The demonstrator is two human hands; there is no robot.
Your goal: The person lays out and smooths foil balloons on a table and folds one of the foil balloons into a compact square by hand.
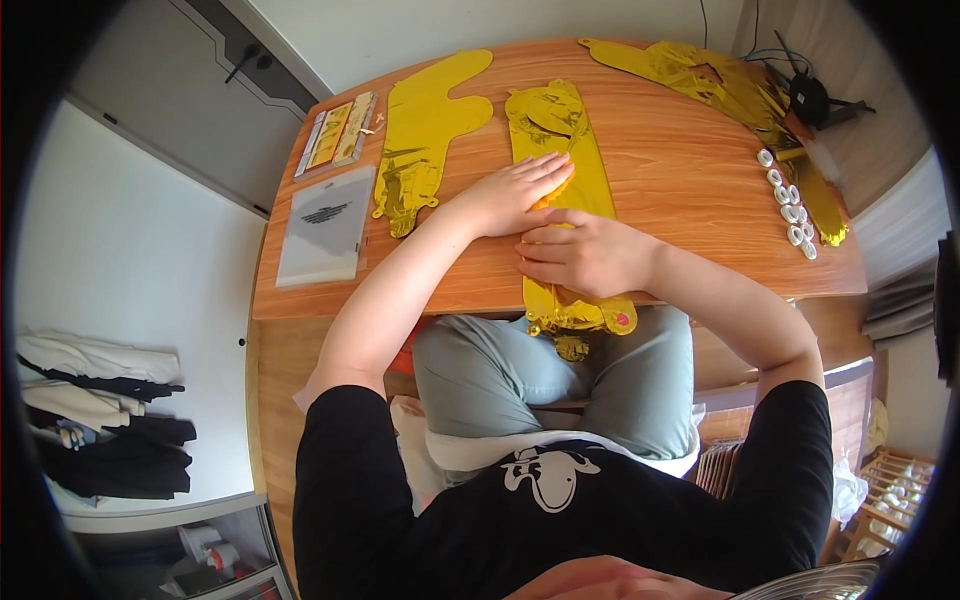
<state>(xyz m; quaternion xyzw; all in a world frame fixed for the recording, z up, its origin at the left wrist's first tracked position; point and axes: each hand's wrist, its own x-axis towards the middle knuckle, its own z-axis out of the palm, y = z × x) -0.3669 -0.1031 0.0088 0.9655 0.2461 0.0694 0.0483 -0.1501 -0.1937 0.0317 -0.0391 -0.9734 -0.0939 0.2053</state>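
Currently both hands press flat on a gold foil balloon [560, 160] lying across the table [690, 215] (its lower end overhangs the near edge). Right hand [585, 252] rests fingers together; left hand [520, 190] lies spread beyond it. Flattening appears partly done. Another crinkled, glossy balloon [425, 130] lies flat toward the far left corner.

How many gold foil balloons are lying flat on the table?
3: one under both hands at the centre, one to its left, and a pile at the far right that may hide more.
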